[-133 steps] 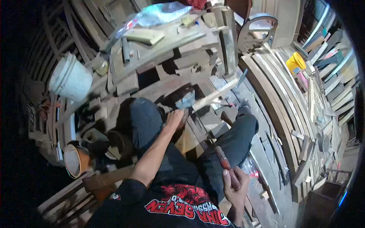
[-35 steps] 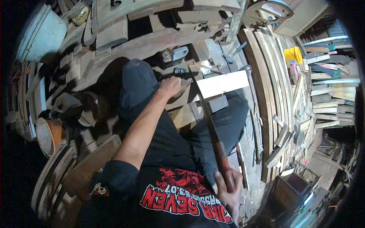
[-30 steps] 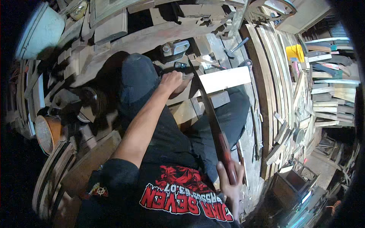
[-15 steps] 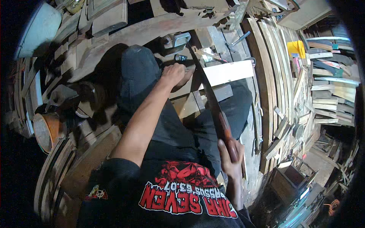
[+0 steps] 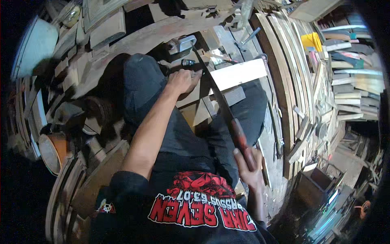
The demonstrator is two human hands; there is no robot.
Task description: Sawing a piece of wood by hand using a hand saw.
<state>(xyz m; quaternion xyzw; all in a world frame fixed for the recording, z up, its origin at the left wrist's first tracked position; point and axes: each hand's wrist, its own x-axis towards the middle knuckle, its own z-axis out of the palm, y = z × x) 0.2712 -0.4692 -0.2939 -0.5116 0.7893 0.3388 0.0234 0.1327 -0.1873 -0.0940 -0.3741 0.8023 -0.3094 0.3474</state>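
My right hand [image 5: 248, 164] is closed round the brown handle of a handsaw [image 5: 219, 95]. The saw's long dark blade slants away to the upper left, lying across a pale board [image 5: 239, 74]. To the left of the blade, my left hand [image 5: 183, 82] has its fingers curled on the board's shadowed end. The bright part of the board extends to the right of the blade, above my right thigh. Beneath it lie wooden blocks [image 5: 235, 96], between my legs. Where the tooth edge meets the wood is too dark to make out.
Beyond the board are a metal-framed tool [image 5: 180, 44], a small dark object [image 5: 188, 62] and a blue-handled tool [image 5: 252, 35]. Long planks [image 5: 280, 77] run along the right. An orange bucket [image 5: 55, 152] stands left, and a yellow container [image 5: 311, 42] sits far right.
The whole view has shifted slightly. Relative to the board, the saw and my right hand have come a little back toward me. My left hand keeps its place on the board.
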